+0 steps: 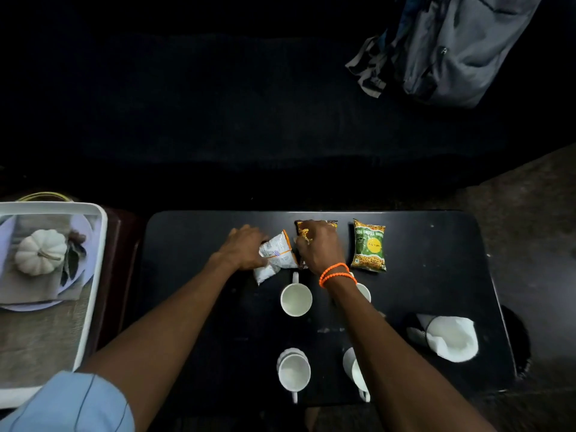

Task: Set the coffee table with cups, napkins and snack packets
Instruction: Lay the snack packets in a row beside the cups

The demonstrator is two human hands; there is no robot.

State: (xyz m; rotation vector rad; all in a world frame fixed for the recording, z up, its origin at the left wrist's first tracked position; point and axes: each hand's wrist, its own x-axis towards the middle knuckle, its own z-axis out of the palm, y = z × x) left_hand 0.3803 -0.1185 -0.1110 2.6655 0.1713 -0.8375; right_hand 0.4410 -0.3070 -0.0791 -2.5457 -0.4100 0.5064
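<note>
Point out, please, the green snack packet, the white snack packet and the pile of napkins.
green snack packet [369, 245]: head view, on its yellow circle.
white snack packet [278, 255]: head view, on its printed middle.
pile of napkins [452, 338]: head view, on the top napkin.

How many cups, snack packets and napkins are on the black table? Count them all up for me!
Cups: 4 (back left, back right partly behind the wrist, front left, front right)
Snack packets: 3 (white, orange, green)
Napkins: 1 white pile; I can't tell how many are in it
Total: 8
</note>
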